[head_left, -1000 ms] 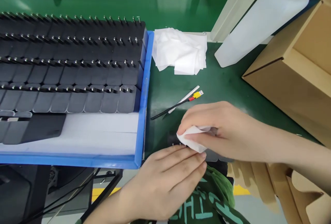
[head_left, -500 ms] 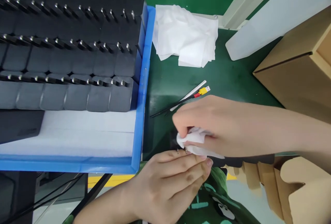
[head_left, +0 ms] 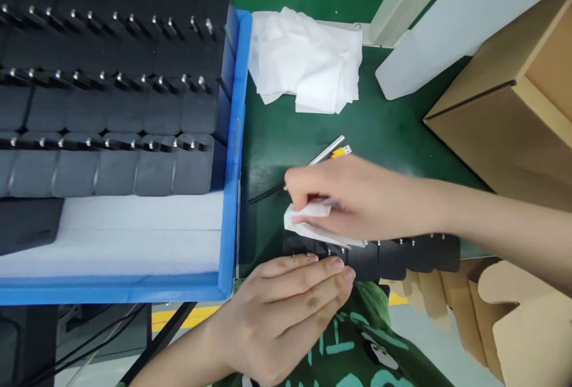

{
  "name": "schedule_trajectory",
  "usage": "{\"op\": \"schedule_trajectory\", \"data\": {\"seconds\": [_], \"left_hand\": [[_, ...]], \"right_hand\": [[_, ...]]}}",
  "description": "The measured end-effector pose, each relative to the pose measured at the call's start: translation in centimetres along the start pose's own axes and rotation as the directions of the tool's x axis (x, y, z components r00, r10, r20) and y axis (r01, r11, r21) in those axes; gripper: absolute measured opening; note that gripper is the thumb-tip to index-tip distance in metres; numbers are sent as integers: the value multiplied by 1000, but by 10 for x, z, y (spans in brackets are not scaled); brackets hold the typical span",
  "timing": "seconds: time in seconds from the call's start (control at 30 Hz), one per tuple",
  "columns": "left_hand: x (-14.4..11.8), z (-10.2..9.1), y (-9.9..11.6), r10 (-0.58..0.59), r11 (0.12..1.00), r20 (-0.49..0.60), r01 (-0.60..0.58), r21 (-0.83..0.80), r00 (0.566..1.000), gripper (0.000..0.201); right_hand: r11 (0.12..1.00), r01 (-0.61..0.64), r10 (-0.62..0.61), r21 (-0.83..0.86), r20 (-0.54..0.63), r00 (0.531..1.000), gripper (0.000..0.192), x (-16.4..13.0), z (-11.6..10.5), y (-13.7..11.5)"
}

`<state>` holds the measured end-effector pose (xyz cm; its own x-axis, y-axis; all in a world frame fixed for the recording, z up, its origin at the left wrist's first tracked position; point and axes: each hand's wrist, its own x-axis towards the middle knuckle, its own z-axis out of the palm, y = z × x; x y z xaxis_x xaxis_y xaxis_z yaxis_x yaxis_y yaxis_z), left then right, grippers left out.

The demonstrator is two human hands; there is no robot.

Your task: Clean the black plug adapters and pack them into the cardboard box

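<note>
A row of black plug adapters (head_left: 373, 262) with metal prongs stands along the front edge of the green bench. My left hand (head_left: 286, 309) lies over the left end of this row, fingers stretched out side by side against the adapters. Just above it, my right hand (head_left: 353, 196) pinches a folded white wipe (head_left: 308, 217). The wipe's lower edge hangs over the tops of the leftmost adapters; whether it touches them I cannot tell. Behind my right hand lie a silver pen-like rod (head_left: 328, 149) and a cable with a yellow USB plug (head_left: 342, 151), both partly covered.
At left stands a blue tray (head_left: 236, 137) with several rows of black adapters (head_left: 192, 164), prongs up. A stack of white wipes (head_left: 308, 62) lies at the back. Cardboard boxes (head_left: 482, 131) and a pale panel (head_left: 429, 41) occupy the right side.
My right hand has lifted the wipe up and slightly left, away from my left hand, uncovering more of the adapter row. My left hand stays on the row. The whole view has shifted slightly.
</note>
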<state>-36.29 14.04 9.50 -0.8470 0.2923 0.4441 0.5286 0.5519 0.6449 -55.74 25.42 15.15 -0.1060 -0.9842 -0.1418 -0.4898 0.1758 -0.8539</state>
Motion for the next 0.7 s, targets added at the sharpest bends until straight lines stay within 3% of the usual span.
{"op": "schedule_trajectory", "data": {"seconds": [0.1,0.23,0.33,0.47,0.57,0.63,0.7], "left_hand": [[-1,0,1,-17,1000,27,17,0,999,29],[0,-2,1,-41,999,68,40,15,997,29],[1,-4,1,-46,999,67,46,5,997,27],[4,-6,0,-47,999,43,47,-10,998,25],[4,-5,-1,-43,999,47,44,-29,998,26],[4,-5,0,-45,998,62,47,-33,997,27],[2,-6,2,-46,999,87,49,-24,995,29]], "right_hand": [[995,-24,27,92,-39,999,11,-10,-15,1],[994,-102,90,40,235,968,11,-17,-25,3],[993,-101,81,53,296,952,11,-13,-16,4],[993,-48,22,112,227,974,14,-2,7,2],[997,-54,43,58,186,982,22,8,19,-1],[996,-77,82,-44,143,986,24,12,16,-5],[987,-105,104,-120,-10,994,19,11,3,-13]]}}
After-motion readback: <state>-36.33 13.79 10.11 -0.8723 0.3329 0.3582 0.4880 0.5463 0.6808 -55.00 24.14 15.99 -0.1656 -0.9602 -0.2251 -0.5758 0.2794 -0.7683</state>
